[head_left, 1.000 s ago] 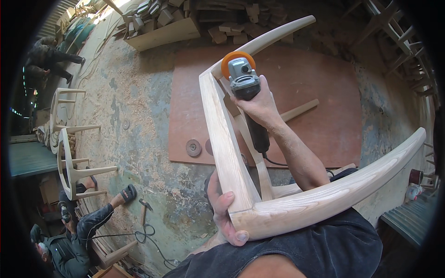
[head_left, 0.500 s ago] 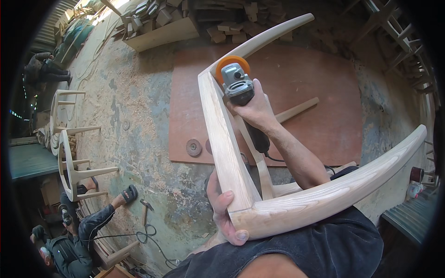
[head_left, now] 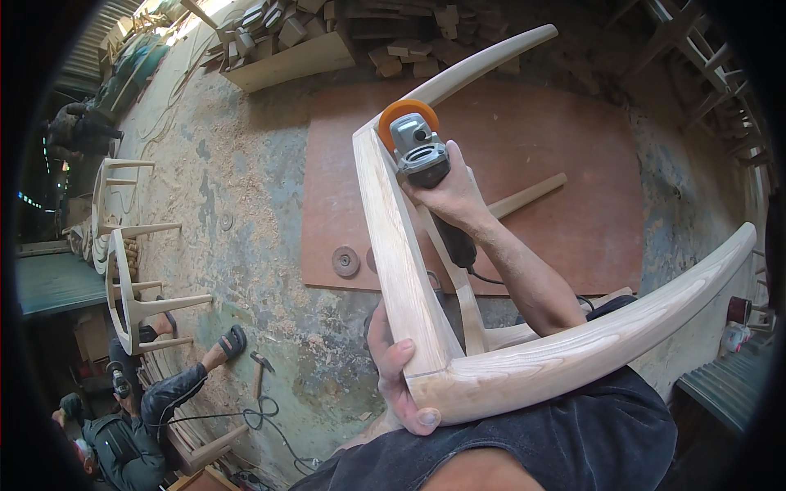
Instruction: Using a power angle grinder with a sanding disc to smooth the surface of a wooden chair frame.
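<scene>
A pale wooden chair frame [head_left: 403,254] with curved arms rests across my lap, its near arm running off to the right. My left hand [head_left: 398,372] is closed round the frame's near corner, thumb on the front face. In my right hand [head_left: 453,192] is a grey and black angle grinder [head_left: 422,146], gripped around its body. The grinder's orange disc [head_left: 407,114] sits at the frame's far corner, where the far arm joins; whether it touches the wood I cannot tell. A black cord leaves the handle's end and passes under my right forearm.
A reddish-brown board [head_left: 532,106] lies on the floor beneath, with a round abrasive disc [head_left: 345,261] on it. Wood offcuts [head_left: 295,29] are heaped at the far side. Chair frames [head_left: 131,303] stand at left, near a seated person [head_left: 123,442] holding a power tool. A hammer [head_left: 259,372] lies nearby.
The whole scene has shifted very slightly right in the view. My hands, the grinder and the chair frame keep nearly the same places relative to each other.
</scene>
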The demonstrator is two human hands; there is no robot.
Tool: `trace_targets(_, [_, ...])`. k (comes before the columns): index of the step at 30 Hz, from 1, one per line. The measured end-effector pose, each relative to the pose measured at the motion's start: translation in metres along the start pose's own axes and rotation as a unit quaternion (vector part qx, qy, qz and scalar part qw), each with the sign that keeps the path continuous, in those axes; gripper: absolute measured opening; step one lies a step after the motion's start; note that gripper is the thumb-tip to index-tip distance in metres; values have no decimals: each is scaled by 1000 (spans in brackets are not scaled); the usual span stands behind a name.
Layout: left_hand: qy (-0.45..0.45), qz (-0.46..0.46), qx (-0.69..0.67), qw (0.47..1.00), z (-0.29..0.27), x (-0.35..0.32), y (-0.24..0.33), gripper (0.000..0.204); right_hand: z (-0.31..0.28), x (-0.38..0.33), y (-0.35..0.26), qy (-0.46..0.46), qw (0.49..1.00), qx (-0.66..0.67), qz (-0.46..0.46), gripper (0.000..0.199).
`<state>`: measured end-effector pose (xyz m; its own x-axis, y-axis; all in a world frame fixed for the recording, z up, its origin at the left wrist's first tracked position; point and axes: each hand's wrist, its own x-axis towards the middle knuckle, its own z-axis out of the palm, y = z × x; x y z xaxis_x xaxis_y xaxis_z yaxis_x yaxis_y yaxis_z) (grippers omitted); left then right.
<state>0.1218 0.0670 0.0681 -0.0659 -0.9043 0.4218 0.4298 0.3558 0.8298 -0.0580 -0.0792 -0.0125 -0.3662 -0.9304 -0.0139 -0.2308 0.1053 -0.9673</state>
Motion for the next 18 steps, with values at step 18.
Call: trace_targets(18, [-29,6,-6,1000,-3,4,-1,76,4,-4,15,12,1000,24,-10,60])
